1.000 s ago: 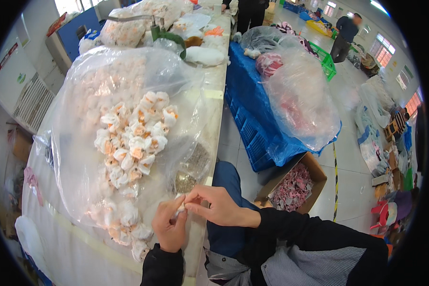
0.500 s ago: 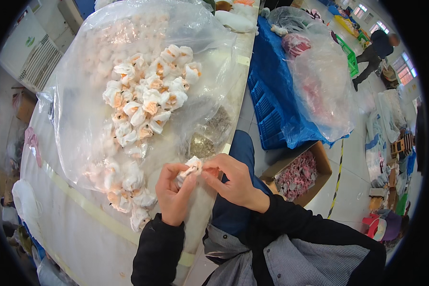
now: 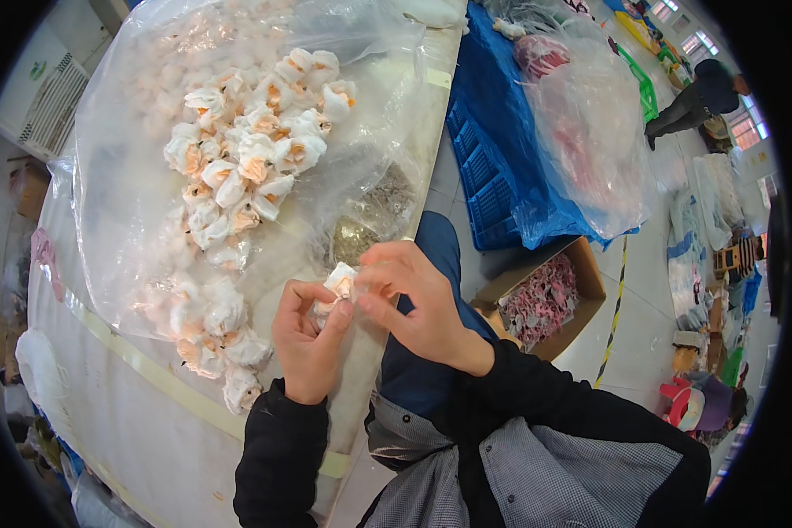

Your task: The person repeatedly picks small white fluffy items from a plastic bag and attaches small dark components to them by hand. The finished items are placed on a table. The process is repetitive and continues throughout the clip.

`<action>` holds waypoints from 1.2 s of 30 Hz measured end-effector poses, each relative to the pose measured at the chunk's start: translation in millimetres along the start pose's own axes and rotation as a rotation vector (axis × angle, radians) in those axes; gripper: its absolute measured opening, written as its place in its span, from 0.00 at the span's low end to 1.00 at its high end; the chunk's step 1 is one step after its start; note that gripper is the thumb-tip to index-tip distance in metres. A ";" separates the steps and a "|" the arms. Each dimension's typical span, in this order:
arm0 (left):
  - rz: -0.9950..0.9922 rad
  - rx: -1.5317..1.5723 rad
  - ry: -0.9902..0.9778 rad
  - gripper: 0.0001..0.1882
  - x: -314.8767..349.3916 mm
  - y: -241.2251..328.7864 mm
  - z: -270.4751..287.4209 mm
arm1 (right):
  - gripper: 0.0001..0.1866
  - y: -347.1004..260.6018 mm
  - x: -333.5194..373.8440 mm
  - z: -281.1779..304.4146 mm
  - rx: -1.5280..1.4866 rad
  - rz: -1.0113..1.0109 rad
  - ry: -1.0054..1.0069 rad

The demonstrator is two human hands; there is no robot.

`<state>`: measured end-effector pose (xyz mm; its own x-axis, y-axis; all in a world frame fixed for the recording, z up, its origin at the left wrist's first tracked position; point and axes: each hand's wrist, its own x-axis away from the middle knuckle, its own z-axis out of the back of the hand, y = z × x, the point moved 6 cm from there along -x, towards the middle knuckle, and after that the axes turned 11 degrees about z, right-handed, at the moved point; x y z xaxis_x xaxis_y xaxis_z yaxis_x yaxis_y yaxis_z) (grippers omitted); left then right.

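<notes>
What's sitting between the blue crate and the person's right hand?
In the head view, the person's own knee in dark blue trousers lies between the blue crate and the right hand.

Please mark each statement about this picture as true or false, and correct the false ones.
1. Both hands hold one small white flower. True: the left hand and right hand pinch the flower together.
2. The flower pile lies inside a cardboard box. False: the pile lies on a clear plastic bag on the table.
3. The blue crate stands right of the table. True: crate.
4. The cardboard box is empty. False: the box holds pinkish pieces.
</notes>
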<state>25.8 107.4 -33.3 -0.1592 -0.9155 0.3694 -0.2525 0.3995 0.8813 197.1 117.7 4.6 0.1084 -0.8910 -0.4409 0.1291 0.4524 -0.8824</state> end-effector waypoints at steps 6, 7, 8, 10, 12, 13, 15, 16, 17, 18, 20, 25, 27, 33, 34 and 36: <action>-0.043 -0.063 -0.023 0.11 3.2 12.1 -11.0 | 0.11 19.6 5.5 -5.5 -0.436 -0.441 -0.009; -0.037 -0.052 -0.008 0.11 3.3 12.4 -11.7 | 0.11 17.7 5.4 -4.3 -0.383 -0.432 -0.024; -0.034 -0.032 0.008 0.11 4.4 13.6 -13.8 | 0.11 16.5 5.6 -3.8 -0.330 -0.423 -0.039; 0.006 0.039 0.010 0.11 4.7 13.0 -13.8 | 0.11 13.6 7.0 -5.4 -0.304 -0.327 -0.051; 0.080 0.143 -0.016 0.12 4.6 9.9 -12.2 | 0.11 11.9 8.4 -6.3 -0.304 -0.278 -0.044; 0.097 0.168 -0.018 0.11 4.9 10.1 -13.3 | 0.10 12.3 9.2 -7.5 -0.321 -0.278 -0.034; 0.129 0.219 -0.023 0.11 5.5 10.4 -16.7 | 0.09 13.0 9.6 -8.6 -0.344 -0.284 -0.017; 0.143 0.249 -0.043 0.11 5.3 9.6 -17.2 | 0.09 12.7 9.2 -8.4 -0.349 -0.290 -0.009; 0.157 0.278 -0.063 0.11 5.4 8.7 -17.2 | 0.09 12.8 9.1 -8.4 -0.354 -0.297 -0.001; 0.171 0.307 -0.083 0.10 5.6 7.8 -17.7 | 0.09 15.3 10.9 -8.7 -0.360 -0.312 0.011; 0.181 0.336 -0.083 0.10 5.3 6.5 -17.8 | 0.09 21.7 14.9 -9.7 -0.372 -0.342 0.034; 0.037 0.163 0.072 0.09 6.8 9.3 -8.5 | 0.09 3.6 0.9 2.9 0.134 0.032 0.024; -0.134 -0.032 0.204 0.09 9.4 18.4 -3.7 | 0.09 -8.8 -0.7 4.1 0.278 0.202 0.001; -0.233 -0.181 0.180 0.11 19.8 26.2 -11.2 | 0.10 -17.3 -0.9 -8.7 0.327 0.339 -0.055; -0.231 -0.182 0.175 0.12 19.3 27.6 -11.3 | 0.09 -18.7 -2.7 -8.0 0.309 0.303 -0.071; -0.228 -0.184 0.166 0.14 16.8 32.2 -11.2 | 0.07 -15.1 -2.8 -6.3 0.236 0.208 -0.101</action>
<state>25.6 104.3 4.6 0.0429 -0.9815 0.1865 -0.0844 0.1825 0.9796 188.7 113.2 18.1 0.2522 -0.7756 -0.5786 0.3178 0.6311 -0.7075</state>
